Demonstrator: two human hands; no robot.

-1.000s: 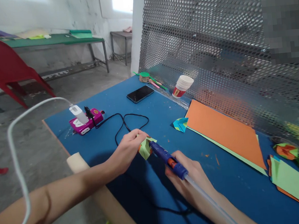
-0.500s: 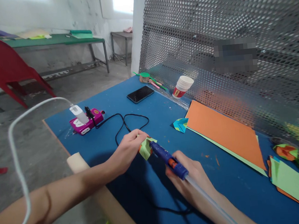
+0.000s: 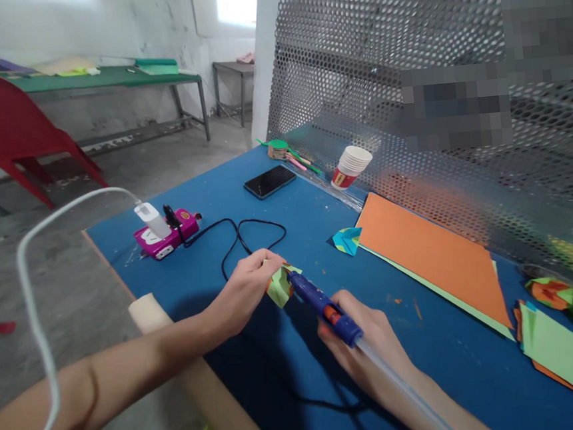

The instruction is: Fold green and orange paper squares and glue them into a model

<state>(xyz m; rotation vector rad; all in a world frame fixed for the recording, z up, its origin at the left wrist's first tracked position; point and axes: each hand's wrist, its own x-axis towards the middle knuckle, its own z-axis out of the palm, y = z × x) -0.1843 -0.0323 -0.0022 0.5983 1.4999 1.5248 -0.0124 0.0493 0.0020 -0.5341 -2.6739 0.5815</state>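
Observation:
Between the pinched fingers of my left hand (image 3: 245, 287) is a small folded piece of light green and orange paper (image 3: 279, 289). My right hand (image 3: 364, 332) is wrapped round a blue hot glue gun (image 3: 318, 299), whose handle is mostly hidden by the hand. The gun's nozzle points at the folded paper and meets or nearly meets it. A long clear glue stick (image 3: 402, 385) sticks out of the gun's back end. Beyond my hands a small blue and green folded paper piece (image 3: 347, 240) lies on the blue table (image 3: 204, 195).
A black cord (image 3: 261, 220) loops from a magenta power strip (image 3: 168, 235). Orange sheets (image 3: 430, 256) lie to the right, with smaller green sheets (image 3: 569, 351) nearer me. Stacked paper cups (image 3: 351, 167) and a phone (image 3: 269, 181) stand farther back, before a perforated metal panel (image 3: 352, 48).
Almost nothing differs: both hands, the folded paper and the glue gun keep the same places, with only a very slight shift of the whole view.

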